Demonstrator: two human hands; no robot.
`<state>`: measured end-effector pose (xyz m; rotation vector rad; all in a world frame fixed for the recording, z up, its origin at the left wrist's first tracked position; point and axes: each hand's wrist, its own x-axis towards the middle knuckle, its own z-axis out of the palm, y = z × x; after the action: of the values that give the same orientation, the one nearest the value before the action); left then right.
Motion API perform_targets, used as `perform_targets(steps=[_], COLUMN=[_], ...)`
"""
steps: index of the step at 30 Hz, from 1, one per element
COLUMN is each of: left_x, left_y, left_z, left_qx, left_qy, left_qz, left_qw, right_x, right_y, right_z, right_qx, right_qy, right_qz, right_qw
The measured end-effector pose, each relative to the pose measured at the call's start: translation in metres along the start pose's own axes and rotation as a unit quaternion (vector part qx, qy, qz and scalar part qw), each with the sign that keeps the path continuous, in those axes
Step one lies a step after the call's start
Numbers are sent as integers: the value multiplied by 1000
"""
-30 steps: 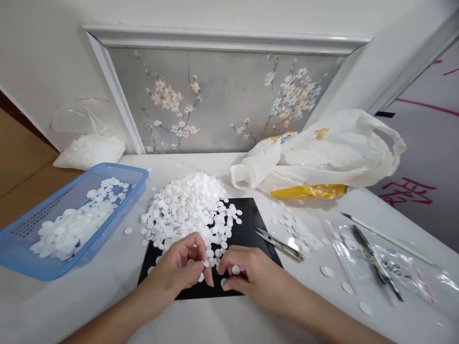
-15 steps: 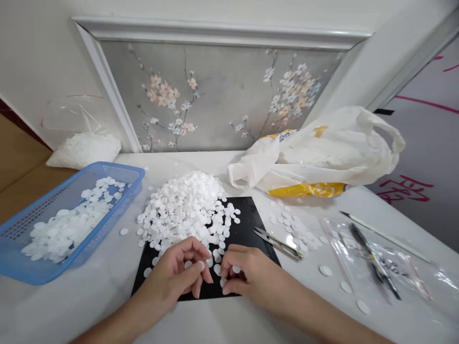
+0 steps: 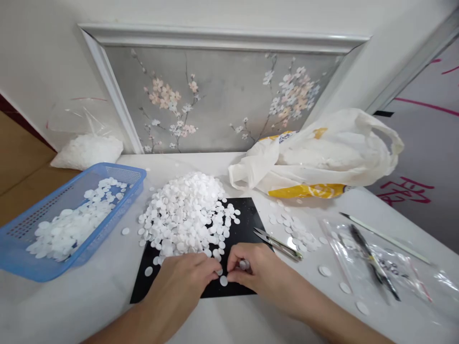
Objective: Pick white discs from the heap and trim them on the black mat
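Note:
A heap of small white discs (image 3: 186, 210) covers much of a black mat (image 3: 244, 224) on the white table. My left hand (image 3: 186, 274) is over the mat's front part, back of the hand up, its bent fingers together at a disc by the heap's near edge; what lies under the fingers is hidden. Just right of it, my right hand (image 3: 256, 267) is curled around a few white discs (image 3: 244, 264), thumb and forefinger close together. One loose disc (image 3: 224, 281) lies on the mat between the two hands.
A blue basket (image 3: 107, 229) with more discs stands at the left, a clear bag (image 3: 88, 150) behind it. Thread snips (image 3: 279, 244) lie beside my right hand. Further right are scattered discs, a plastic carrier bag (image 3: 322, 157), a pen (image 3: 373, 260) and a clear zip bag (image 3: 412, 272).
My left hand has turned palm down and moved slightly right, its fingers now lowered toward the mat. My right hand has shifted a little right, with discs still in its curled fingers.

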<state>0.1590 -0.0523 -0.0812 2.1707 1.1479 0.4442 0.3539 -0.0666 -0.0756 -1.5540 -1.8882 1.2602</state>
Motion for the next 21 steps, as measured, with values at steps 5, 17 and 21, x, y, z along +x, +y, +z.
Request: perform_targets(steps=[5, 17, 21], left_x=[2, 4, 5], left_y=[-7, 0, -4], left_z=[4, -15, -17], left_qx=[178, -170, -270], left_qy=[-54, 33, 34], left_qz=[49, -140, -166], left_qw=[981, 975, 948], right_x=[0, 3, 7], right_y=[-7, 6, -6], right_z=[11, -3, 13], right_qx=[-25, 111, -33], right_qy=[-1, -25, 10], right_qz=[9, 11, -42], right_qw=[1000, 994, 998])
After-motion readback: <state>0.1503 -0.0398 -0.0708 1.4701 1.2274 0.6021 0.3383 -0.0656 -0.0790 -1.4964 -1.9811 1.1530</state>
